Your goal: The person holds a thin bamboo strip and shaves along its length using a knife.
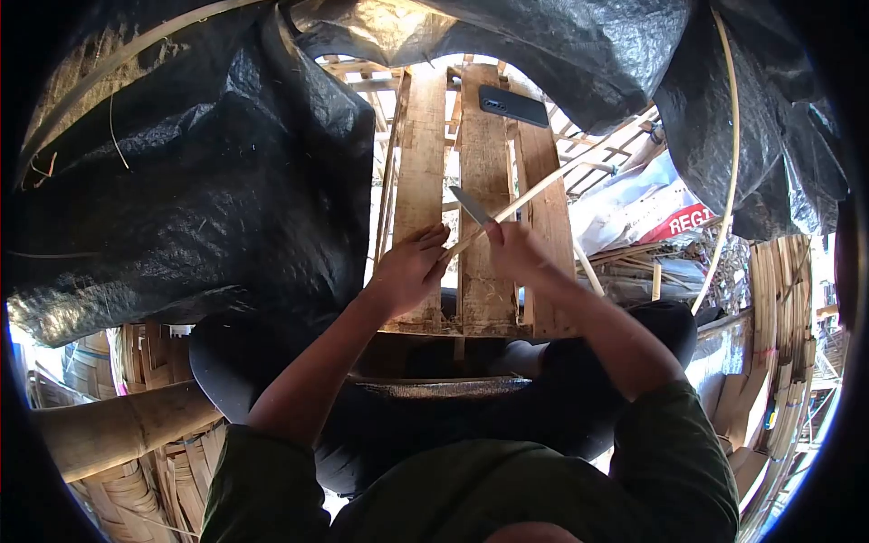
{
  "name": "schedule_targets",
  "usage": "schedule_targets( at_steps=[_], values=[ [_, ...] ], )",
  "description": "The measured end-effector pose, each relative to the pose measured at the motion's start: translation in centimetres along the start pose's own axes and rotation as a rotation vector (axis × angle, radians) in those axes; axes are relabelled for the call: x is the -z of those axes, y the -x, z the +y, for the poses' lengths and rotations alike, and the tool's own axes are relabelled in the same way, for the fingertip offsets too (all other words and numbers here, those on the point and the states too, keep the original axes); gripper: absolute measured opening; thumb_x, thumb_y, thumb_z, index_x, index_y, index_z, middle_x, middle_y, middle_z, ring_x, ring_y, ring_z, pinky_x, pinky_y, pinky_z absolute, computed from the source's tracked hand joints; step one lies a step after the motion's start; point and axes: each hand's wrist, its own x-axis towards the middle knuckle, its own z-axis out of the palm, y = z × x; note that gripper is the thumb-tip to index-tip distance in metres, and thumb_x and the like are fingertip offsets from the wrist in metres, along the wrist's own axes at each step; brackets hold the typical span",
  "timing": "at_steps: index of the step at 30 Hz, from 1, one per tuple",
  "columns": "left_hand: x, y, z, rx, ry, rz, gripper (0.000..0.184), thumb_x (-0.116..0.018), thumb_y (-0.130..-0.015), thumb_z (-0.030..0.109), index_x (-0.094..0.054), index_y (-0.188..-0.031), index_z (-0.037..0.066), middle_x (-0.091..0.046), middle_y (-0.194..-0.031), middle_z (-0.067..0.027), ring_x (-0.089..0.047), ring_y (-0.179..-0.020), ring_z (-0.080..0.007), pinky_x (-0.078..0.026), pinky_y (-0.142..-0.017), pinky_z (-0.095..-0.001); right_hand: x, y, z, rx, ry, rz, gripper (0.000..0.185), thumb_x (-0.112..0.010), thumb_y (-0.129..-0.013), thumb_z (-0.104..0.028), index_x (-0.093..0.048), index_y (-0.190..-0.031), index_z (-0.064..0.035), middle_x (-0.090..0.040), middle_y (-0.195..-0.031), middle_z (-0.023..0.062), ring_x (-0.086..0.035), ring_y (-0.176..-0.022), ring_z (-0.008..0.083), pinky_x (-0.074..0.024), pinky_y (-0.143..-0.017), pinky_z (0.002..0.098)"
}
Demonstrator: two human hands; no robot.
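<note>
A long pale strip (552, 178), which looks like bamboo, slants over a wooden slatted bench (484, 172) from lower left to upper right. My left hand (409, 271) is closed round its lower end, with the fingertips near the middle slats. In my right hand (522, 253) is a knife (471, 206), its blade pointing up and to the left. The blade lies close to the strip; whether the two touch is hard to tell. Both hands are near each other above the bench.
A dark phone (513, 106) lies at the bench's far end. Black plastic sheeting (181, 181) hangs at left and top. A white and red sack (652, 213) is at right, near bundled strips (780, 344). A thick bamboo pole (127, 430) is at lower left.
</note>
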Motion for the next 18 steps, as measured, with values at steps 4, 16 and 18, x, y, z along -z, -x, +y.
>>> schedule_targets(
  at_steps=[4, 16, 18],
  values=[
    [-0.1, -0.1, 0.0, -0.004, -0.021, -0.027, 0.027, -0.061, -0.094, 0.008, -0.063, -0.118, -0.006, -0.062, -0.131, -0.0192, -0.052, -0.131, -0.0337, -0.042, -0.112, -0.0419, 7.0, -2.5, 2.5, -0.212, -0.226, -0.135, 0.049, -0.039, -0.107, -0.034, -0.057, -0.097, 0.0100, -0.057, -0.059, 0.0099, -0.063, -0.051, 0.0219, -0.0519, -0.041, 0.0383],
    [0.0, -0.2, 0.3, 0.033, -0.008, -0.004, 0.028, -0.061, -0.095, 0.011, -0.064, -0.119, -0.005, -0.062, -0.131, -0.0184, -0.051, -0.131, -0.0346, -0.044, -0.110, -0.0433, 6.2, 0.1, 1.8, -0.215, -0.609, -0.189, 0.034, -0.046, -0.102, -0.034, -0.052, -0.087, -0.0045, -0.048, -0.065, -0.0012, -0.052, -0.051, 0.0132, -0.0490, -0.047, 0.0302],
    [-0.1, -0.3, 0.2, 0.024, -0.022, 0.001, 0.026, -0.061, -0.095, 0.010, -0.064, -0.116, -0.005, -0.063, -0.129, -0.0180, -0.053, -0.130, -0.0347, -0.045, -0.108, -0.0432, 3.9, 3.0, -1.6, -0.019, -0.450, -0.198, 0.031, -0.042, -0.104, -0.026, -0.048, -0.087, -0.0012, -0.048, -0.064, -0.0019, -0.050, -0.047, 0.0150, -0.0498, -0.045, 0.0323]
  ],
)
